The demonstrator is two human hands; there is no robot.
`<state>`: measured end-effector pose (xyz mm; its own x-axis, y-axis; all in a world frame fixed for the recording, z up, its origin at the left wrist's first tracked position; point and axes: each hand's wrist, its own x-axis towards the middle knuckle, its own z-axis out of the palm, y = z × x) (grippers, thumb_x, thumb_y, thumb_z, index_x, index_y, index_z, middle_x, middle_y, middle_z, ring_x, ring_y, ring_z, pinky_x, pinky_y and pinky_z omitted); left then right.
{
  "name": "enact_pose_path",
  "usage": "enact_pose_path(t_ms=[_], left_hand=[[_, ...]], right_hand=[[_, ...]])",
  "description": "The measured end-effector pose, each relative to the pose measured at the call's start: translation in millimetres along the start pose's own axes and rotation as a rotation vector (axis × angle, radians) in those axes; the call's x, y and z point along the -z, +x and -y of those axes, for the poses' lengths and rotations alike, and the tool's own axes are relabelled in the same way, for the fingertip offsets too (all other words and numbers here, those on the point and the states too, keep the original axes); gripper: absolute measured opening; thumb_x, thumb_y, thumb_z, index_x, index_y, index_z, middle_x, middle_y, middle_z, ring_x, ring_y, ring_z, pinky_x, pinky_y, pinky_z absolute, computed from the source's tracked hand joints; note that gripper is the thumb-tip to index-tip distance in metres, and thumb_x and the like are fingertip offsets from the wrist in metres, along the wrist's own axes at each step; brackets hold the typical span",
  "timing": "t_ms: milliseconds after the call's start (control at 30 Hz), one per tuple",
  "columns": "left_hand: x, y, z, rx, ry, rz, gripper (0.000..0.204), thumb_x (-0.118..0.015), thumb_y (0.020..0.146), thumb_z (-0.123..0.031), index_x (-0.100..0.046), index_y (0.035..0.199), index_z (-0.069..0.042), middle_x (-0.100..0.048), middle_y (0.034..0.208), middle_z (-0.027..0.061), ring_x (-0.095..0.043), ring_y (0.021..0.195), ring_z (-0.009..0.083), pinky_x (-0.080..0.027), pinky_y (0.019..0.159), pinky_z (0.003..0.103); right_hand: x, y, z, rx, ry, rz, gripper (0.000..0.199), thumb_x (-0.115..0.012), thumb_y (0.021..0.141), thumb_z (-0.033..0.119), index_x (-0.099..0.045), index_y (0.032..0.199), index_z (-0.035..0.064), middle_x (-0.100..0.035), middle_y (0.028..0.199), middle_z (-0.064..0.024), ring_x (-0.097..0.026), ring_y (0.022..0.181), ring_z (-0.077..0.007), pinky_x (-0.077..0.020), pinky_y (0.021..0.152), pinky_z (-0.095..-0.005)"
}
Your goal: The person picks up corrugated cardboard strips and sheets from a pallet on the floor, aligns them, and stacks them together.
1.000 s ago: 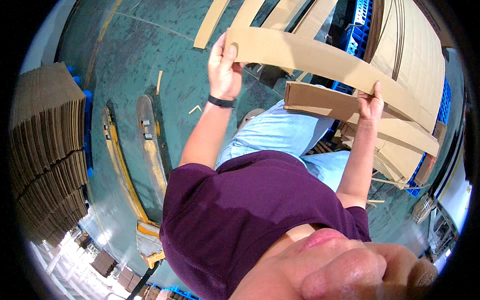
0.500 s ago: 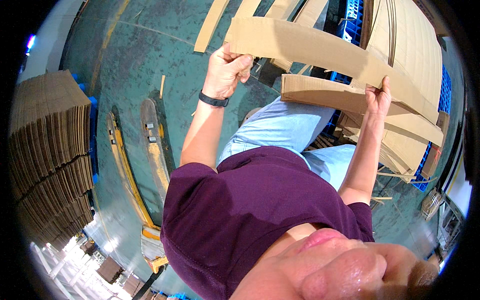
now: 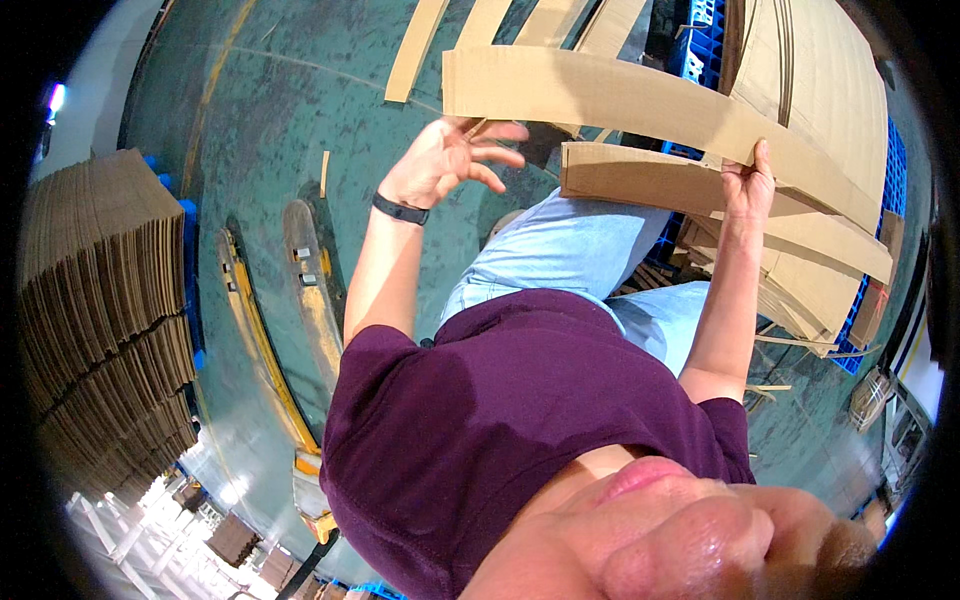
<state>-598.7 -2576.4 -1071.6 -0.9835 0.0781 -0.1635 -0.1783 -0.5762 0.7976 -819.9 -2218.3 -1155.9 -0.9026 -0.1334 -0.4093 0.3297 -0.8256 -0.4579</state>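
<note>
A long curved brown cardboard strip (image 3: pixel 620 95) arches across the top of the view. My left hand (image 3: pixel 445 160), with a black wristband, hangs just under the strip's left end, fingers spread and holding nothing. My right hand (image 3: pixel 748 188) grips the right edge of a shorter folded cardboard piece (image 3: pixel 640 180), where it meets the long strip. Both pieces are held up in front of my purple shirt and light blue trousers.
A tall stack of flat cardboard sheets (image 3: pixel 100 300) stands at the left. A yellow pallet jack (image 3: pixel 305 300) lies on the green floor. More cardboard sheets (image 3: pixel 820 100) are piled on blue pallets (image 3: pixel 700 40) at the right, and loose strips (image 3: pixel 415 50) lie at the top.
My left hand has let go of the long strip's left end and opened its fingers below it. The strip has risen slightly. My right hand keeps its grip.
</note>
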Motion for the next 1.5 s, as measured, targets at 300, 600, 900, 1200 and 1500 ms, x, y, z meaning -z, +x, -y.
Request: enact_pose_path(t_ms=[300, 600, 900, 1200, 1500], left_hand=[[23, -16, 4, 0.310, 1.223, -0.338, 0.026, -0.059, 0.084, -0.022, -0.066, 0.095, 0.001, -0.067, 0.073, 0.0087, -0.064, 0.063, 0.0201, -0.051, 0.060, 0.029], [69, -43, -14, 0.189, 0.199, -0.120, 0.087, -0.066, 0.079, -0.045, -0.019, 0.144, -0.012, -0.047, 0.130, 0.0198, -0.060, 0.103, 0.0239, -0.053, 0.079, 0.036], [52, -53, 59, 0.328, 0.352, -0.268, 0.038, -0.062, 0.083, -0.007, -0.052, 0.119, 0.001, -0.061, 0.109, 0.0046, -0.057, 0.095, 0.0105, -0.047, 0.081, 0.026], [68, 65, 89, 0.036, 0.299, -0.325, 0.036, -0.053, 0.085, 0.002, -0.049, 0.121, 0.005, -0.058, 0.115, 0.0089, -0.056, 0.103, 0.0151, -0.045, 0.089, 0.028], [161, 200, 188, 0.092, 0.210, -0.327, 0.029, -0.055, 0.085, -0.001, -0.056, 0.115, -0.001, -0.063, 0.102, 0.0036, -0.058, 0.084, 0.0107, -0.047, 0.077, 0.025]], right_hand=[[10, 10, 18, 0.076, -0.055, -0.082, 0.020, -0.060, 0.087, 0.012, -0.057, 0.105, 0.0039, -0.063, 0.101, -0.0086, -0.062, 0.090, -0.0200, -0.0533, 0.075, -0.0325], [-17, -30, -50, 0.049, -0.528, 0.038, 0.040, -0.066, 0.083, 0.020, -0.053, 0.117, 0.0049, -0.058, 0.112, -0.0055, -0.057, 0.101, -0.0192, -0.0476, 0.085, -0.0344], [-94, 25, -86, -0.124, -0.623, 0.208, 0.034, -0.061, 0.086, 0.013, -0.050, 0.116, 0.0016, -0.059, 0.106, -0.0068, -0.057, 0.094, -0.0166, -0.0469, 0.081, -0.0299], [-135, 124, -136, -0.101, -0.834, 0.334, 0.057, -0.064, 0.083, 0.013, -0.035, 0.132, 0.0079, -0.052, 0.122, -0.0133, -0.049, 0.111, -0.0229, -0.0404, 0.089, -0.0445], [-86, 108, -145, -0.256, -1.023, 0.339, 0.064, -0.063, 0.083, 0.014, -0.032, 0.138, 0.0008, -0.050, 0.128, -0.0146, -0.054, 0.106, -0.0183, -0.0443, 0.086, -0.0334]])
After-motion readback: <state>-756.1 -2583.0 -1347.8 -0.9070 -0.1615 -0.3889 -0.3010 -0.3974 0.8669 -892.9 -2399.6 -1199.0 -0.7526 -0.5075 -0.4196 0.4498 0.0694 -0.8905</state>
